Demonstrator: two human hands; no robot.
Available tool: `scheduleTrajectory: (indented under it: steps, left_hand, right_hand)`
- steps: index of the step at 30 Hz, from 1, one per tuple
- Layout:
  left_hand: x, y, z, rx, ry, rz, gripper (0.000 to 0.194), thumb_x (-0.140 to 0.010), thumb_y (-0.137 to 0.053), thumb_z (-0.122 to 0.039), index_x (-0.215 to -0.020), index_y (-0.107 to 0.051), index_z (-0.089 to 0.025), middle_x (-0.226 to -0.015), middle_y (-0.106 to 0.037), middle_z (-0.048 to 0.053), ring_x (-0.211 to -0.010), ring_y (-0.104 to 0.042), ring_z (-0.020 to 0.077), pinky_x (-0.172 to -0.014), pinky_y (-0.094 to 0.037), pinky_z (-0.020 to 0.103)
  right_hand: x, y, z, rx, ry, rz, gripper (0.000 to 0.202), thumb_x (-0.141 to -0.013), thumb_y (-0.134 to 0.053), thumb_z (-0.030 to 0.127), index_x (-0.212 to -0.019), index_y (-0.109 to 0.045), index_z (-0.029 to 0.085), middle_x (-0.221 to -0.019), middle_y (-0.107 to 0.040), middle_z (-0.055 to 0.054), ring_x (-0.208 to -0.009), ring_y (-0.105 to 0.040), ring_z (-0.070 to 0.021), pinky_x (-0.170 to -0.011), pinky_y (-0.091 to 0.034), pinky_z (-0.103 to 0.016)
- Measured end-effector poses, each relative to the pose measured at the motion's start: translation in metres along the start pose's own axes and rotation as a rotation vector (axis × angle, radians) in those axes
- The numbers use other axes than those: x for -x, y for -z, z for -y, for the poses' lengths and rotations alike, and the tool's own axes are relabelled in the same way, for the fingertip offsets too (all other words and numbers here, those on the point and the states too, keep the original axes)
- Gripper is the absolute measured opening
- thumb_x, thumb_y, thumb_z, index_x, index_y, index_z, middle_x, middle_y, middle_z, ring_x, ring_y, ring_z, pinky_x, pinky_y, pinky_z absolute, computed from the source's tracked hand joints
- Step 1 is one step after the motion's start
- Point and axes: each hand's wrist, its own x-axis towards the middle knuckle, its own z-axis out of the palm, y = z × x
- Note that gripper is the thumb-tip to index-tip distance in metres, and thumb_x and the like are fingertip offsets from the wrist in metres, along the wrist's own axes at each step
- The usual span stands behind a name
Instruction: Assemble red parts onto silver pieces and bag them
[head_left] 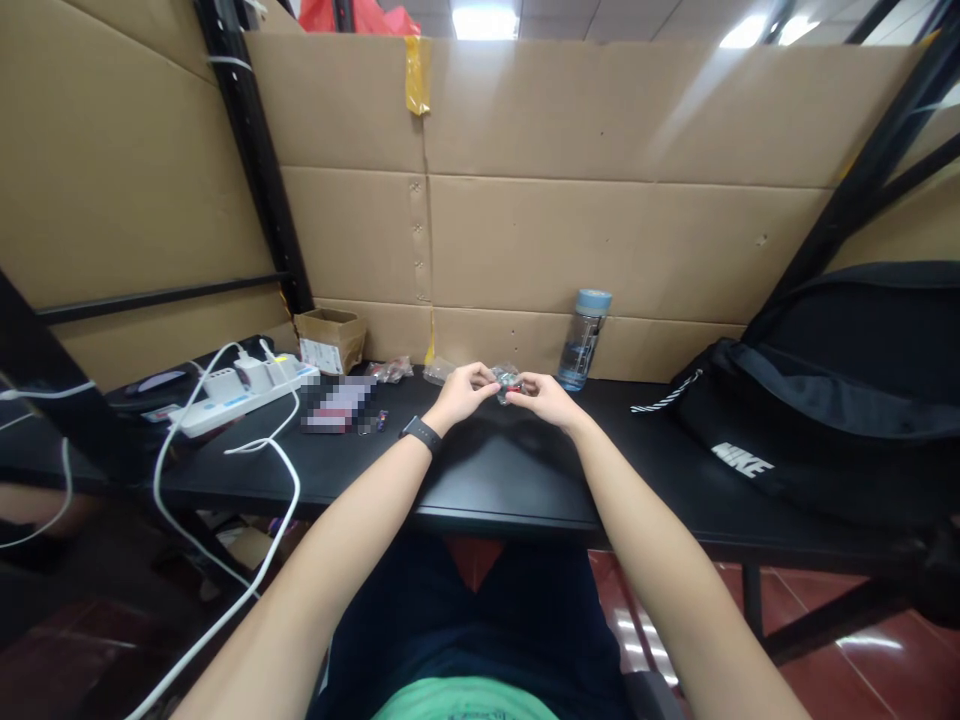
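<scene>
Both hands meet above the black tabletop [510, 470], holding a small clear plastic bag [507, 377] with something dark and reddish in it. What is inside is too small to make out. My left hand [459, 394], with a dark watch on the wrist, pinches the bag's left side between thumb and fingers. On the other side, my right hand [553, 400] grips the bag's right edge in a pinch. Another clear plastic wrapper [439, 371] lies just behind my left hand.
A water bottle [582, 345] stands behind my right hand. At the right sits a black backpack [840, 420]. Leftward are a small open cardboard box [330, 338], a plastic packet [391, 370], a blurred-out item [337, 405] and a power strip [244, 398] with white cables. Cardboard walls enclose the back.
</scene>
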Motion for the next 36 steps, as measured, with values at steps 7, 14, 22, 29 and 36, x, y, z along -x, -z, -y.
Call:
scheduleTrajectory:
  steps: [7,14,22,29,36]
  left_hand:
    - [0.000,0.009,-0.003,-0.170,-0.049,-0.078,0.011,-0.084,-0.073,-0.027,-0.089,-0.070,-0.018,-0.086,-0.077,0.006,-0.078,-0.072,0.0184,-0.076,-0.055,0.030]
    - [-0.010,0.085,-0.003,-0.764,0.112,-0.357,0.021,-0.094,-0.058,-0.034,-0.101,-0.075,-0.024,-0.107,-0.077,0.008,-0.101,-0.070,0.0256,-0.088,-0.049,0.035]
    - [-0.024,0.153,0.024,-1.275,0.347,-0.280,0.032,-0.093,-0.045,-0.020,-0.103,-0.075,-0.017,-0.113,-0.072,0.017,-0.107,-0.067,0.0314,-0.090,-0.044,0.040]
    - [-0.019,0.137,0.044,-1.299,0.382,-0.158,0.034,-0.092,-0.047,-0.028,-0.106,-0.074,-0.013,-0.102,-0.073,0.021,-0.103,-0.067,0.0346,-0.088,-0.044,0.041]
    - [-0.013,0.101,0.034,-1.118,0.041,0.081,0.037,-0.092,-0.051,-0.030,-0.125,-0.067,-0.025,-0.128,-0.067,0.013,-0.122,-0.057,0.0305,-0.104,-0.037,0.044]
  right_hand:
    - [-0.006,0.004,-0.019,0.170,0.023,-0.081,0.036,-0.082,-0.072,0.038,-0.107,-0.071,0.013,-0.094,-0.075,-0.008,-0.082,-0.066,-0.0178,-0.079,-0.052,-0.031]
    - [-0.007,0.009,-0.023,0.258,0.017,-0.089,0.026,-0.081,-0.070,0.031,-0.101,-0.073,0.015,-0.094,-0.076,-0.008,-0.084,-0.067,-0.0182,-0.083,-0.053,-0.032]
    - [-0.007,0.000,-0.019,0.405,0.020,-0.064,0.017,-0.083,-0.067,0.029,-0.094,-0.075,0.018,-0.093,-0.077,-0.006,-0.086,-0.068,-0.0197,-0.083,-0.052,-0.032]
    - [-0.004,0.003,-0.013,0.437,0.038,-0.072,0.015,-0.084,-0.067,0.027,-0.092,-0.076,0.020,-0.092,-0.077,-0.005,-0.086,-0.069,-0.0193,-0.083,-0.051,-0.030]
    - [-0.004,0.013,-0.014,0.470,0.008,-0.090,0.015,-0.083,-0.067,0.028,-0.091,-0.077,0.019,-0.088,-0.076,-0.005,-0.083,-0.068,-0.0183,-0.080,-0.051,-0.029]
